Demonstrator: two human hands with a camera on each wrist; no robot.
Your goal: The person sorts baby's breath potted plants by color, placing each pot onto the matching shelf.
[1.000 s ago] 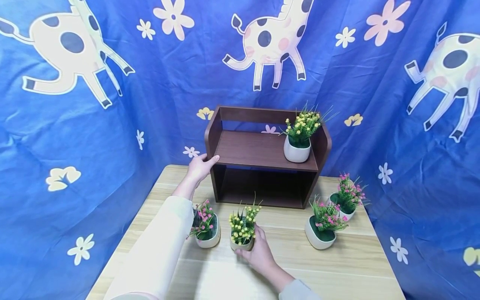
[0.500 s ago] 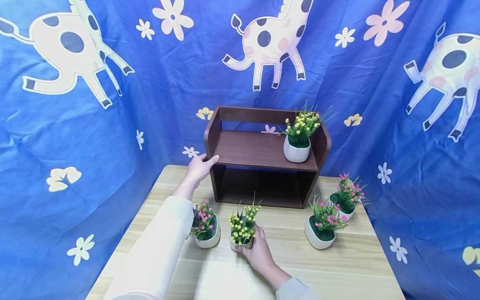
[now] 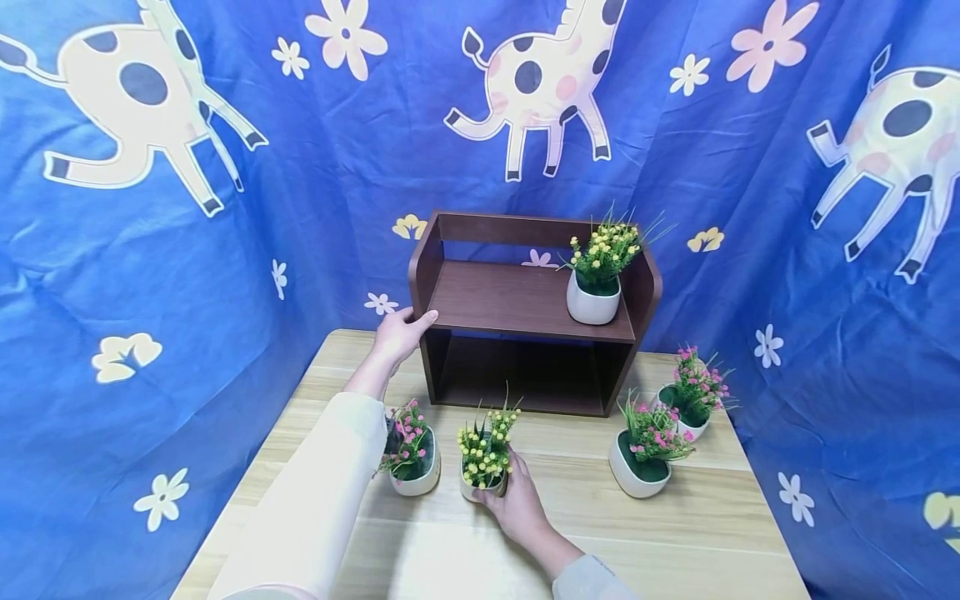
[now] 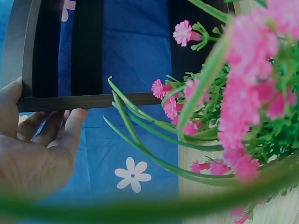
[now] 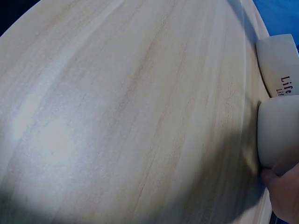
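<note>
My left hand (image 3: pixel 397 337) grips the left side panel of a dark brown two-tier shelf (image 3: pixel 495 298). In the left wrist view its thumb and fingers lie on opposite sides of the panel's edge. On the table in front of the shelf, my right hand (image 3: pixel 519 507) holds a white pot with artificial yellow flowers (image 3: pixel 486 457) from its right side. That pot (image 5: pixel 279 133) appears upright on the table in the right wrist view, the thumb touching its lower side. A pink-flowered pot (image 3: pixel 417 475) stands just left of it, below my left forearm.
Another yellow-flowered pot (image 3: pixel 594 300) stands at the right end of the shelf's upper tier. Two pink-flowered pots (image 3: pixel 643 475) stand close together on the right of the wooden table (image 3: pixel 570 533). A blue patterned curtain (image 3: pixel 337 167) encloses the table's back and sides.
</note>
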